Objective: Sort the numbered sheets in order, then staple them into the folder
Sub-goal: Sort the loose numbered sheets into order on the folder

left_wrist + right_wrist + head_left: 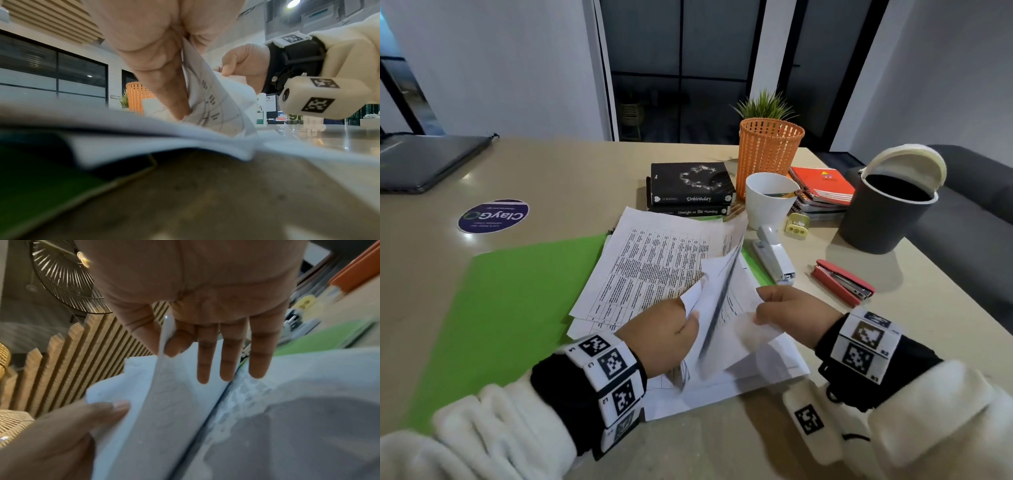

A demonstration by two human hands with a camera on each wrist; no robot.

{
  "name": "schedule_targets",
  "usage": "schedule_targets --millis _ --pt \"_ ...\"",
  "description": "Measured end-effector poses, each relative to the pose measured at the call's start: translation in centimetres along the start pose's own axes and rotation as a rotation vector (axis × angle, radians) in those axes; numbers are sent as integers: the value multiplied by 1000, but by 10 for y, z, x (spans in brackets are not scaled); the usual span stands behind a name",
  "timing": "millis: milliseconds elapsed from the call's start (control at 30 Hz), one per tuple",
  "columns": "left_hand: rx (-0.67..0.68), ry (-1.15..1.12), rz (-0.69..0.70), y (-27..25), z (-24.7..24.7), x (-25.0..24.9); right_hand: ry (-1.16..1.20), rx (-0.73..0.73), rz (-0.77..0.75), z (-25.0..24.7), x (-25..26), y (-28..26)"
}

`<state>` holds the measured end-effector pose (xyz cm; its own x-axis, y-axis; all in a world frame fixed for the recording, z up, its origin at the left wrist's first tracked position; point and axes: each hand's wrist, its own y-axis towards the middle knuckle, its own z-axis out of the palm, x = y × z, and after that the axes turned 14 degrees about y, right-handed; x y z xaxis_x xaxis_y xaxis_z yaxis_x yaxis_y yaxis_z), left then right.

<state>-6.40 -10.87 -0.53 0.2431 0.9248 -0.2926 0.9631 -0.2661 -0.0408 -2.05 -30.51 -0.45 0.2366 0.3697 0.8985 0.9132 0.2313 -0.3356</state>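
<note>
A loose pile of printed sheets (654, 267) lies on the open green folder (517, 291) in the head view. Some sheets (719, 294) stand lifted on edge between my hands. My left hand (690, 318) pinches their near left corner; the left wrist view shows the paper (207, 92) caught between its fingers. My right hand (760, 308) holds a sheet edge (166, 337) between thumb and forefinger, its other three fingers straight. A white stapler (774, 257) and a red stapler (842, 282) lie to the right of the pile.
Behind the sheets stand two black books (690, 188), an orange mesh basket (768, 150), a white cup (768, 198), stacked notebooks (822, 192) and a dark bin (887, 212). A closed laptop (428, 161) and a round sticker (493, 216) lie far left.
</note>
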Motion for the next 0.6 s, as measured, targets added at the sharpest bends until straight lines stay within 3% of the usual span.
schedule_targets --millis 133,267,367,433,500,600 --pt "-102 -18 3 1 0 2 -130 -51 100 -12 -17 -1" --pt "-120 -60 -28 2 0 3 -70 -113 174 -19 -28 -3" --pt "-98 -48 -42 0 0 0 14 -216 109 -23 -28 -2" --pt "-104 -64 -28 -1 0 -1 -70 -267 3 -25 -23 -2" --pt "-109 -95 -15 -1 0 1 -201 -234 -79 -24 -14 -3" --pt "-111 -93 -24 2 3 4 -267 -35 -93 -16 -2 -5"
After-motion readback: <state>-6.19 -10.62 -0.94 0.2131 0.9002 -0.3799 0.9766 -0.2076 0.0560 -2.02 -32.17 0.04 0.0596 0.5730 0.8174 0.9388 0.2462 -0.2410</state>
